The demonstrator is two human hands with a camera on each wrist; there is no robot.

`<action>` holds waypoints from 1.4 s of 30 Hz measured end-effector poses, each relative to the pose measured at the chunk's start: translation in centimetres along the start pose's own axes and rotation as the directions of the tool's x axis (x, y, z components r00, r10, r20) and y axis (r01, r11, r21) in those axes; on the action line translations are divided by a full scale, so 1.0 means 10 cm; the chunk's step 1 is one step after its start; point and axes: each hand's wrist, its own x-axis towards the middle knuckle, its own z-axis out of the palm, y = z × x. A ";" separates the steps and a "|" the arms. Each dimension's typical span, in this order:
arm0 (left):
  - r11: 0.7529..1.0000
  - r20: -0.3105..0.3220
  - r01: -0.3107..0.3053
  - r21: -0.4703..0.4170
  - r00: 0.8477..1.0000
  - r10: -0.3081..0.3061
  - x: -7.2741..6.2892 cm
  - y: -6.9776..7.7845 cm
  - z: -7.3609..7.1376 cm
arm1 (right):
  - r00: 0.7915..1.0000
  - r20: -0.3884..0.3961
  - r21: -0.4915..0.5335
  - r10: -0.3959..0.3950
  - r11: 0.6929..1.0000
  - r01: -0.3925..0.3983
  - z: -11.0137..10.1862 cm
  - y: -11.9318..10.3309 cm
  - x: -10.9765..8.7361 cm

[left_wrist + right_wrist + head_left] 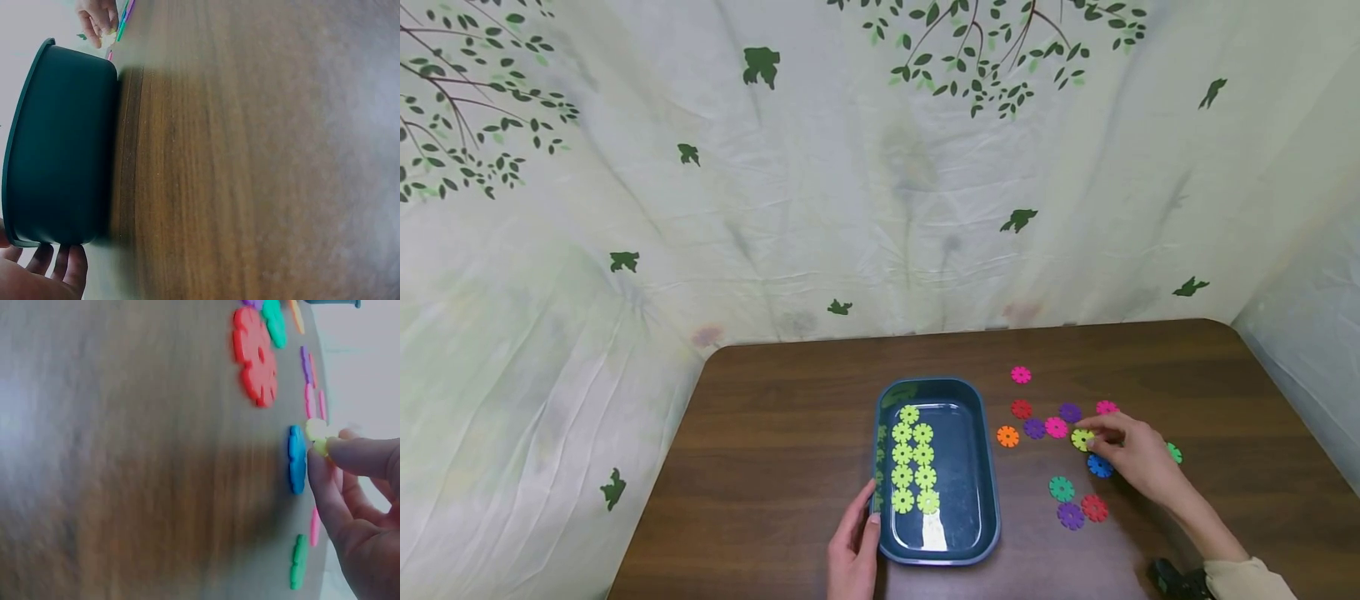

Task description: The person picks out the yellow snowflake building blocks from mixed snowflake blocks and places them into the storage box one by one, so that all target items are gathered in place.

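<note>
My right hand [1131, 454] pinches a yellow-green notched flower disc [317, 430] between thumb and fingers, tilted up above the tabletop in the right wrist view. Just below that hand lies a blue disc [1100, 466]. My left hand [853, 546] grips the near left side of a dark blue rectangular tray [990, 500], fingers against its outer wall and thumb at the rim. Inside the tray, several yellow-green flower discs [902, 454] lie in two columns along the left half. The tray's outer wall [62, 144] fills the left of the left wrist view.
Right of the tray lie loose discs: orange [1007, 437], red [1094, 507], purple [1071, 516], teal [1062, 488], pink [1020, 375] and green [1174, 452]. The brown wooden table [790, 433] ends at a leaf-printed curtain [850, 208] behind.
</note>
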 end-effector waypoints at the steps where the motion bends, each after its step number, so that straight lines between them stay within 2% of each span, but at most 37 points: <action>1: 1.000 -0.002 0.000 0.002 1.000 0.000 0.00 0.00 0.00 | 1.000 0.001 0.014 0.000 1.000 0.000 0.01 0.00 0.00; 5: 1.000 -0.004 -0.002 0.009 1.000 0.002 0.00 -0.01 0.00 | 1.000 -0.006 0.043 0.003 0.999 -0.003 0.06 -0.01 0.00; 7: 1.000 -0.004 -0.016 0.014 1.000 0.016 0.00 -0.02 0.00 | 1.000 -0.021 0.031 0.004 1.000 -0.003 0.08 -0.01 0.01; 15: 1.000 -0.005 0.009 0.014 1.000 -0.009 0.00 -0.01 0.00 | 0.997 -0.080 -0.004 -0.010 1.000 0.009 0.14 -0.06 0.05; 28: 0.998 -0.012 0.051 0.024 0.999 -0.050 0.01 0.00 0.02 | 0.996 -0.088 0.095 -0.006 0.995 0.015 0.19 -0.24 0.08; 37: 0.998 -0.013 0.047 0.033 0.999 -0.046 0.01 0.01 0.01 | 0.993 -0.091 0.109 -0.080 0.990 0.090 0.28 -0.40 0.16; 42: 0.998 -0.012 0.050 0.029 0.999 -0.050 0.01 0.02 0.01 | 0.995 -0.069 0.134 -0.076 0.987 0.084 0.30 -0.50 0.21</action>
